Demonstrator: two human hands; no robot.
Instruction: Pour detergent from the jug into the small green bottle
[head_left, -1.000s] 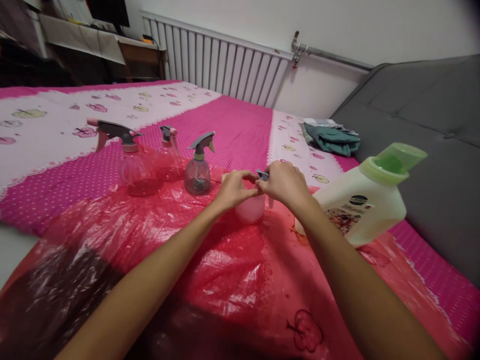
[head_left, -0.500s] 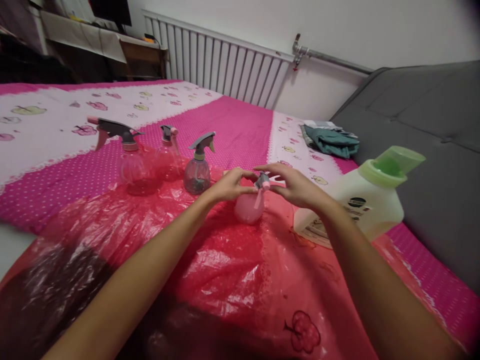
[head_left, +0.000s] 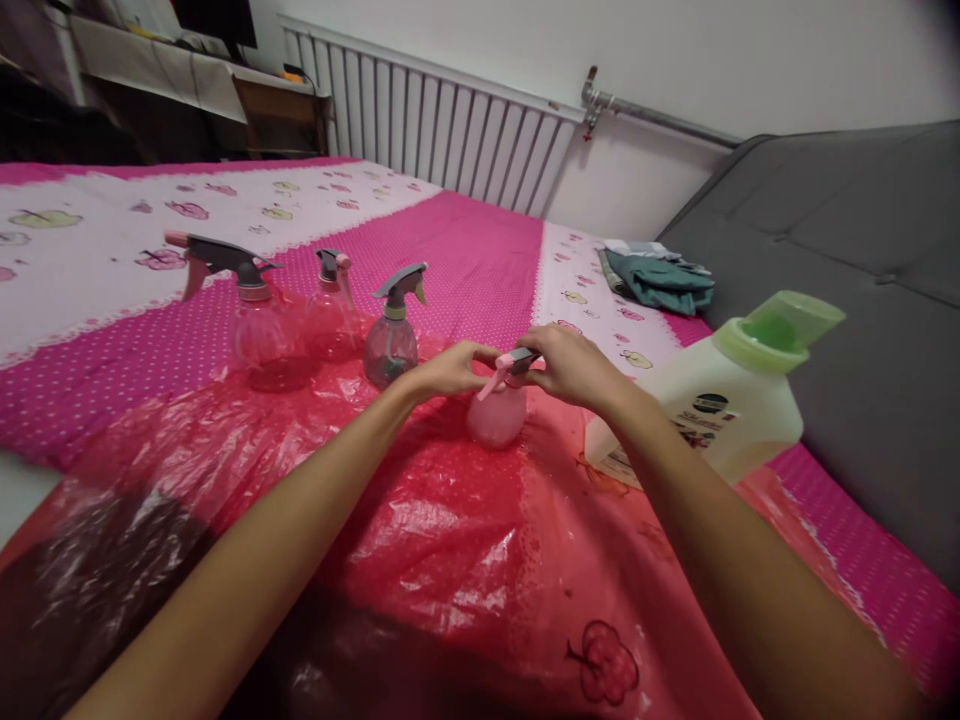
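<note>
A small pink spray bottle [head_left: 496, 418] stands on a red plastic sheet [head_left: 420, 540] spread over the bed. Both hands are at its grey and pink trigger head [head_left: 508, 363]. My left hand [head_left: 448, 370] pinches the head's left side, fingers curled. My right hand [head_left: 573, 364] grips the head from the right, fingers closed on it. Just right of my right wrist stands a white detergent jug [head_left: 716, 410] with a green cap.
Three more spray bottles stand in a row at the left: a pink one [head_left: 259, 325], a second pink one [head_left: 332, 305], a greyish one [head_left: 391, 335]. Folded teal cloth [head_left: 658, 280] lies farther back. A grey headboard [head_left: 847, 280] rises at right, a radiator [head_left: 442, 130] behind.
The trigger head has turned: its pink lever pointed down half a second ago and now points left. My right hand's fingers, spread then, have closed on the head again.
</note>
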